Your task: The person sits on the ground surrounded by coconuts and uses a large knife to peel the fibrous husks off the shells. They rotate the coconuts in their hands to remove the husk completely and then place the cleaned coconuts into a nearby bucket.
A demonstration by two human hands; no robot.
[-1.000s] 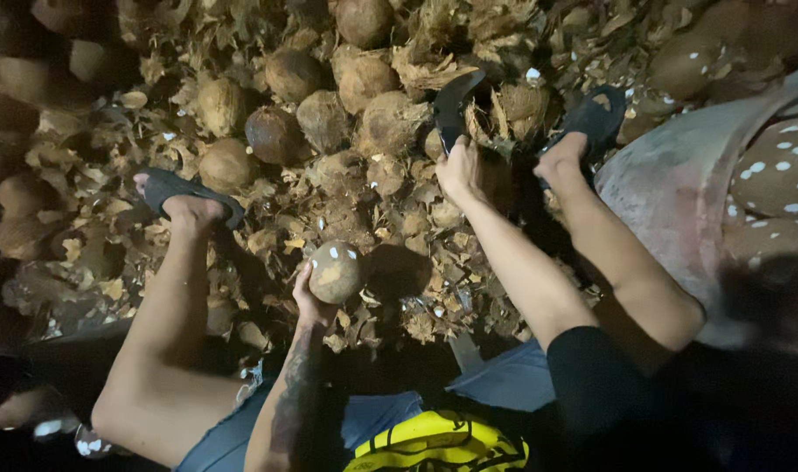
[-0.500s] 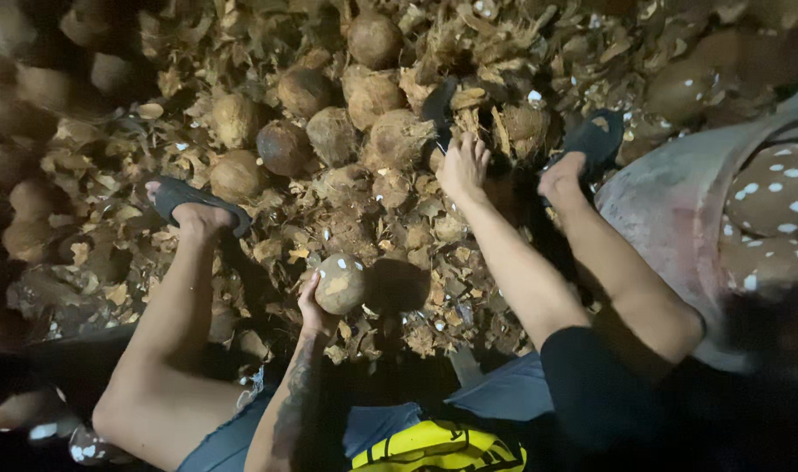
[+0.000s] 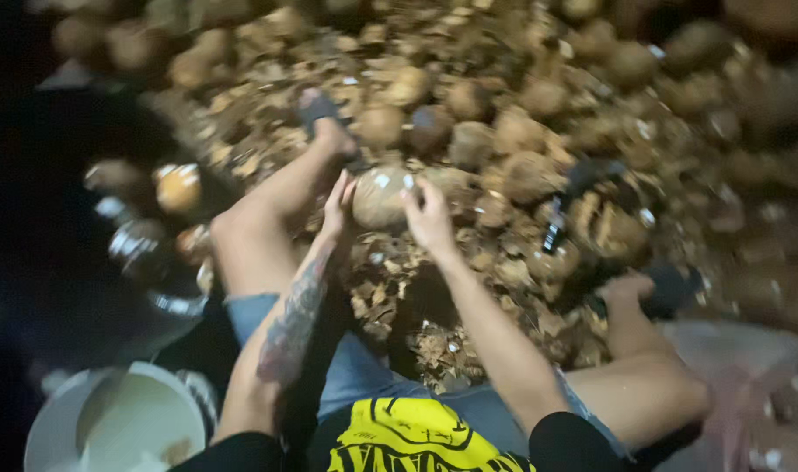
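Coconut (image 3: 379, 197), round and pale brown with a rough, fibrous skin, sits between both hands above a heap of dry husk scraps (image 3: 434, 341). Left hand (image 3: 338, 203) presses its open fingers flat against the nut's left side; right hand (image 3: 428, 217) curls over the right side, gripping it. Motion blur softens the detail. More husked coconuts (image 3: 504, 131), lumpy and matted, lie piled beyond, just past a sandalled foot (image 3: 324, 118). Another foot (image 3: 652, 288) rests at the right. A smooth white bucket (image 3: 119, 424) stands at lower left, well apart from the nut.
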